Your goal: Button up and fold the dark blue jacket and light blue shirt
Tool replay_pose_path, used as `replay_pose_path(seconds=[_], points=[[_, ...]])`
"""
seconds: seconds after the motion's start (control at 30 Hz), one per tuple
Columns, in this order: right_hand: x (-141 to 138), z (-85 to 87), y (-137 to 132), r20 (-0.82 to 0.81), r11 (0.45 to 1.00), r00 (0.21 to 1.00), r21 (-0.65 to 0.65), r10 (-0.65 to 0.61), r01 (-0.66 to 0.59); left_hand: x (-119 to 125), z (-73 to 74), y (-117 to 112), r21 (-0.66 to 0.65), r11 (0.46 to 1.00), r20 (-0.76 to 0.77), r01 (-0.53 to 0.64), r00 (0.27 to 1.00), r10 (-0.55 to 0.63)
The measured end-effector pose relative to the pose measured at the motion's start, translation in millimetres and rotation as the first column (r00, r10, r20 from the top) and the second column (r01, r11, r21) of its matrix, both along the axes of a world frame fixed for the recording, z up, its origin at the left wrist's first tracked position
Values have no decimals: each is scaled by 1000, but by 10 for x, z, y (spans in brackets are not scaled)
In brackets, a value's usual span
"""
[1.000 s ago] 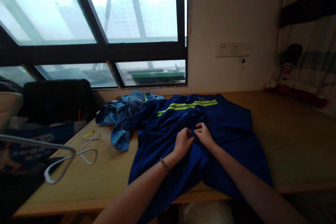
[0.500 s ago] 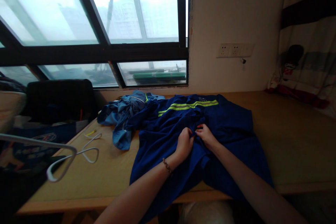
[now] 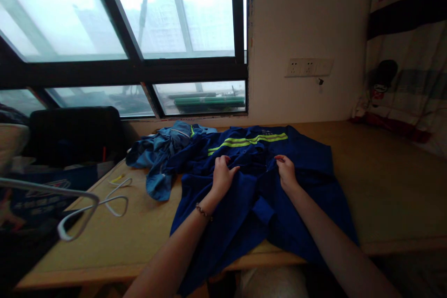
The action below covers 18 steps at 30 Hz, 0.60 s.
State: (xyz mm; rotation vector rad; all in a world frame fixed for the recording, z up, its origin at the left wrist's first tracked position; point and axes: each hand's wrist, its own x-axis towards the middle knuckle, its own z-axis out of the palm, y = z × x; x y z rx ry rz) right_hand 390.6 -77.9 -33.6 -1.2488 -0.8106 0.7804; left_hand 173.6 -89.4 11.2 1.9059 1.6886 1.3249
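Note:
A dark blue work jacket [image 3: 307, 195] with a yellow-and-grey reflective stripe lies spread on the table, its lower part hanging over the front edge. My left hand [image 3: 223, 178] is on the left front panel, fingers curled into the cloth and thumb apart from them. On the other side of the front opening, my right hand [image 3: 287, 174] pinches the edge of the right panel between thumb and fingers. The two panels are parted between my hands, with a folded flap of cloth showing lower down.
Crumpled lighter blue clothing [image 3: 159, 149] lies left of the jacket on the table [image 3: 104, 247]. A white wire hanger [image 3: 120, 198] rests there too, and a pale metal bar [image 3: 78, 195] juts in from the left. Behind are a window, a wall socket [image 3: 309, 67] and a curtain [image 3: 401, 79].
My hands were together at the middle of the jacket front. They have moved apart, left hand leftward and right hand slightly rightward, and the front panels have opened between them.

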Motion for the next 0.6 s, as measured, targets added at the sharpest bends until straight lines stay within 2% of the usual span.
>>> replay_pose_path(seconds=[0.07, 0.13, 0.2, 0.23, 0.27, 0.3, 0.37, 0.4, 0.5, 0.6], points=[[0, 12, -6, 51, 1000, 999, 15, 16, -17, 59, 163, -157, 47, 999, -33, 24, 999, -22], [-8, 16, -9, 80, 1000, 997, 26, 14, -16, 174, 237, -370, -67, 981, -54, 180, 982, -183], [-5, 8, -2, 89, 999, 996, 39, 6, -9, 303, 186, -574, -275, 891, -56, 361, 919, -389], [1, -1, 6, 85, 999, 996, 41, 4, -7, 358, 120, -649, -342, 853, -73, 394, 894, -442], [11, -14, 16, 75, 999, 997, 37, 3, -6, 400, 37, -693, -367, 847, -116, 384, 885, -451], [23, -29, 28, 59, 1000, 998, 29, 6, -8, 426, -53, -704, -351, 870, -179, 346, 888, -425], [48, -63, 52, 22, 1000, 1000, 3, 19, -19, 433, -221, -625, -245, 936, -306, 252, 896, -321], [60, -78, 64, 7, 1000, 1000, -9, 22, -22, 419, -285, -549, -201, 952, -345, 231, 893, -289], [94, -98, 86, -14, 999, 1000, -35, 0, -1, 365, -381, -288, -168, 948, -346, 271, 884, -314], [130, -69, 85, -32, 998, 999, -64, -24, 22, 357, -381, -125, -168, 926, -295, 340, 879, -376]])
